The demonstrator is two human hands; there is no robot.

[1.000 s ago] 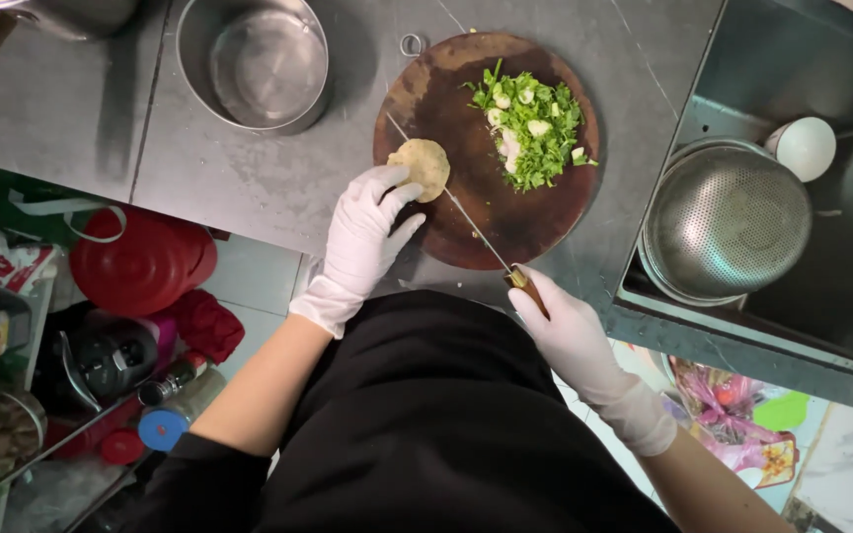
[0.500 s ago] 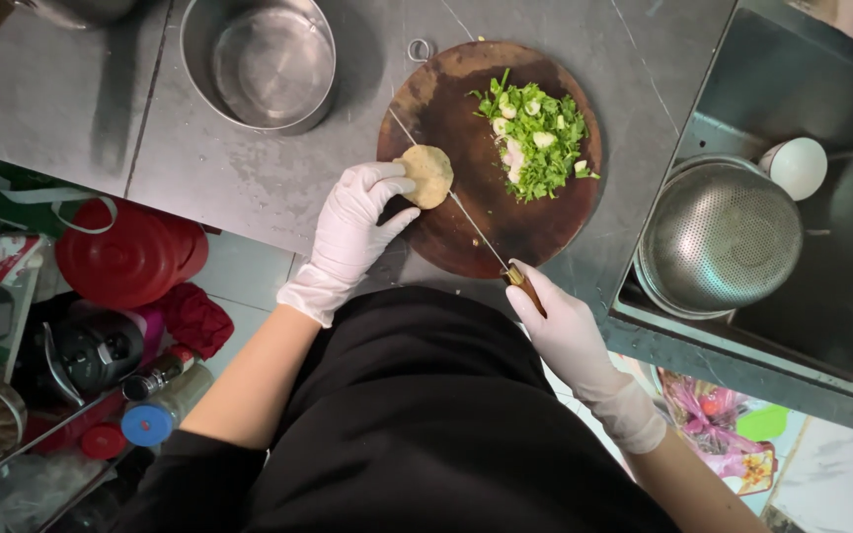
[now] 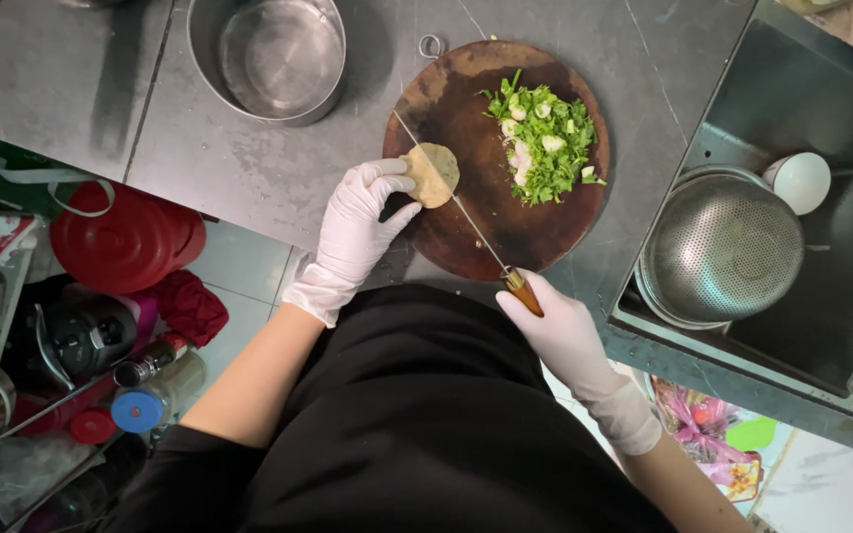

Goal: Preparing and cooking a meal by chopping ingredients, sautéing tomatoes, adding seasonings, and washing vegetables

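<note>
At the left edge of the frame we see a red round plastic container (image 3: 128, 242) below the grey stone surface (image 3: 81, 99), and a steel pot (image 3: 269, 54) at upper left. Our left hand (image 3: 352, 232), in a white glove, pins a pale round slice of root (image 3: 432, 175) with curled fingertips on the round dark wooden board (image 3: 466, 237). The thin long knife (image 3: 456, 202) runs diagonally from upper left to lower right, touching the slice's right side; our gloved right hand (image 3: 565, 341) is closed on its wooden handle. Chopped greens (image 3: 545, 143) lie right of the blade, a steel colander (image 3: 723, 257) in the sink
</note>
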